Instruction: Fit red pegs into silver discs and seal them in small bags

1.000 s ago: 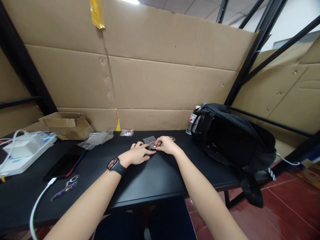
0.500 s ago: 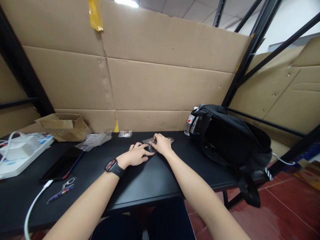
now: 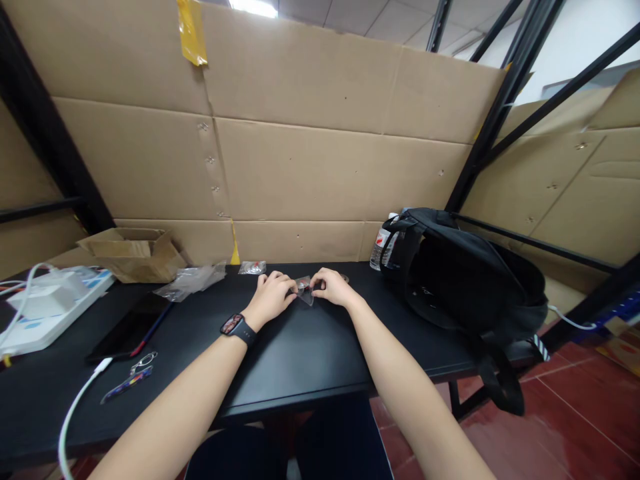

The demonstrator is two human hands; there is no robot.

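Between my two hands is a small clear plastic bag point(image 3: 305, 293) with something small, partly red, inside; I cannot make out what. My left hand point(image 3: 273, 295), with a smartwatch on the wrist, pinches the bag's left edge. The bag's right side is pinched between the curled fingers of my right hand point(image 3: 334, 287). Behind my right hand a small round item point(image 3: 345, 277) is mostly hidden. Another small clear packet point(image 3: 253, 267) lies at the back of the black table point(image 3: 300, 360), left of the bag.
On the left are a white power strip point(image 3: 55, 313), an open cardboard box point(image 3: 133, 257), empty-looking plastic bags point(image 3: 193, 281), a dark phone point(image 3: 131, 327) on a white cable and a keychain point(image 3: 127, 385). A black backpack point(image 3: 465, 280) and water bottle point(image 3: 383, 247) stand right. Cardboard point(image 3: 300, 173) walls the back.
My left hand has gone from flat, spread fingers on the bag to a pinch at its edge. My right hand has shifted slightly right, leaving more of the bag visible.
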